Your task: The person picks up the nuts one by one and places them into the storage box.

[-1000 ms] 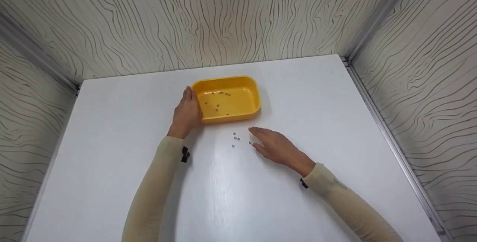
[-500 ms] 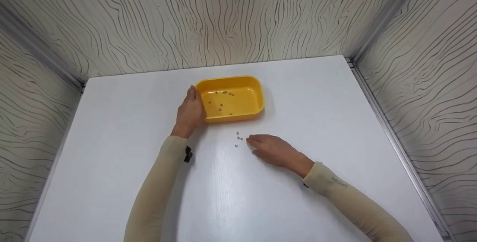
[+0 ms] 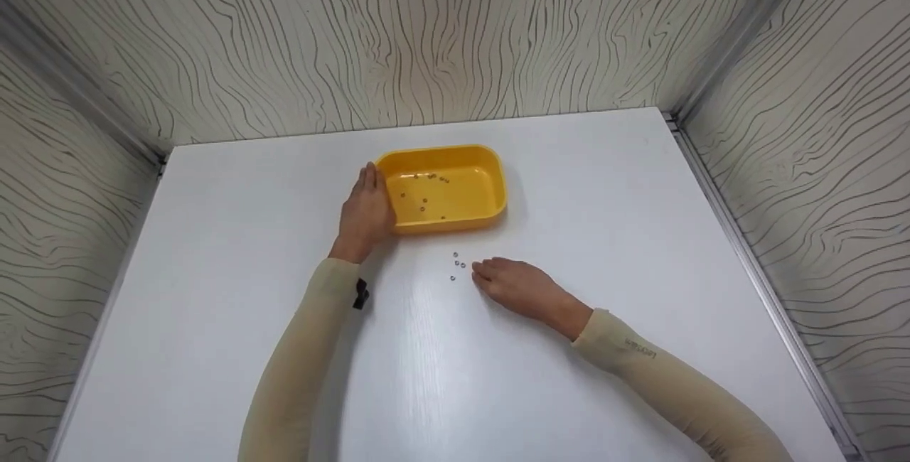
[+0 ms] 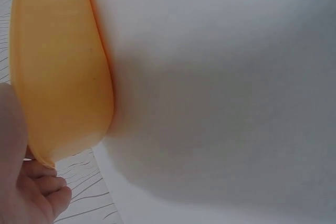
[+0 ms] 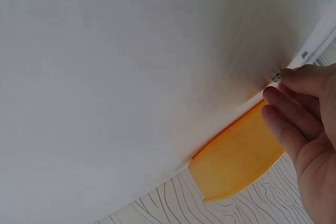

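My left hand [image 3: 365,215] holds the left end of a yellow plastic tray [image 3: 451,224], its fingers lying along that end wall. In the left wrist view the fingertips [image 4: 55,192] curl at the tray's far corner. Several small metal nuts [image 3: 422,209] lie scattered inside. My right hand [image 3: 522,290] is low over the table, thumb and fingertips drawn together right of a few loose nuts [image 3: 457,263]. A small nut [image 5: 276,77] shows at the thumb tip in the right wrist view, where thumb and forefinger pinch. From the head view the fingers hide that pinch.
The white tabletop [image 3: 441,369] carries the tray near its back edge. Patterned wood-grain panels [image 3: 455,35] rise behind and at both sides. Another loose nut [image 5: 304,54] lies beyond the right thumb.
The right hand's thumb and fingers have closed together over the nut that lay by the thumb, which is now out of sight in the head view. The left hand stays at the tray.
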### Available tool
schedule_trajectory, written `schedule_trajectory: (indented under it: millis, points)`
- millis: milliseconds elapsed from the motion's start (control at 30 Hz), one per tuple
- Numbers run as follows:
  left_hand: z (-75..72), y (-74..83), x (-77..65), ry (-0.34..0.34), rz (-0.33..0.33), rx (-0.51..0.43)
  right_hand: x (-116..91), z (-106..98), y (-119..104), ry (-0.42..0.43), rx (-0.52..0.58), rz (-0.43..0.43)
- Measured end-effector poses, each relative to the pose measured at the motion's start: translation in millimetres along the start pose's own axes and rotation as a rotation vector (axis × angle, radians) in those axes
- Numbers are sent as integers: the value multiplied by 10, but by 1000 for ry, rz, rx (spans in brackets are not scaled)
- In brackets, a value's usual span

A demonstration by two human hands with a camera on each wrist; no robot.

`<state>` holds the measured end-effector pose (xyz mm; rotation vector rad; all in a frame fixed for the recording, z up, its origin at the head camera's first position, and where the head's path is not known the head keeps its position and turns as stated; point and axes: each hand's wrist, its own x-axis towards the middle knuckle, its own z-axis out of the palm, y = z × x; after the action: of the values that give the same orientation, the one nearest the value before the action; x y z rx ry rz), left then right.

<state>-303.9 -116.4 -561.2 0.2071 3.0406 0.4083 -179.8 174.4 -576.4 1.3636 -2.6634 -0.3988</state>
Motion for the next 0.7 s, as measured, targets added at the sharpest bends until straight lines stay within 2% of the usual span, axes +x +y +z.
schedule_trajectory:
  millis: [167,367,567,700]
  points:
    - [4,3,1,4,7,6,21,-6,7,10,-41,-40]
    - [-14,-4,-9,48,39,22,33,20,-8,26,-86,-49]
    - [-26,-3,-23,31,26,35,42,42,-29,46,-136,-43]
    - [-17,-8,-20,23,30,30,43,68,-44,57,-132,-31]
